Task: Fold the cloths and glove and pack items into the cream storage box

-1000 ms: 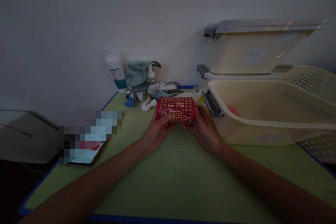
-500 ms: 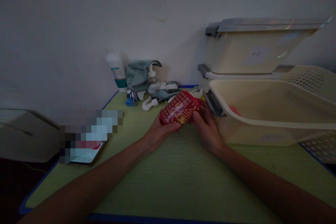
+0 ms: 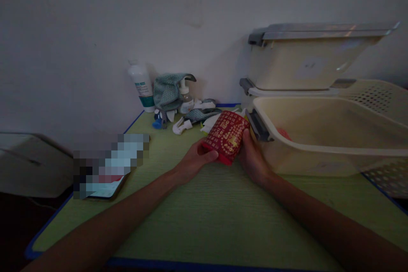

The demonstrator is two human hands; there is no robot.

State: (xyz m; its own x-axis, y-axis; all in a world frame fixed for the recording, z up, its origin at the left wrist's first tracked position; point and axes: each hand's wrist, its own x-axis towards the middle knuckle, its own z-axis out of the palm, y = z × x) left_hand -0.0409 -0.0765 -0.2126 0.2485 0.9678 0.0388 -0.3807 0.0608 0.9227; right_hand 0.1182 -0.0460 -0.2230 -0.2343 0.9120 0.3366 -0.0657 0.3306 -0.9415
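Red cylinder [image 3: 225, 134], tilted, at frame centre over the counter [image 3: 197, 216]; left hand [image 3: 194, 159] clamped on its lower-left end, right hand [image 3: 253, 158] gripping its right side; judged light, fairly stiff, possibly slick; best held at both ends.

Clock centre: container [image 3: 227, 136], over table [image 3: 191, 221], between left hand [image 3: 193, 160] at 8 o'clock and right hand [image 3: 254, 160] at 4. On table: open bin [image 3: 287, 157] at 3 o'clock, phone [image 3: 114, 170] between 8 and 9; lidded box [image 3: 287, 63] at 2, behind the open bin. Bottle [image 3: 142, 87], cloth [image 3: 167, 91] and pump bottle [image 3: 186, 104] grouped at 10 o'clock, near the wall [image 3: 191, 8].
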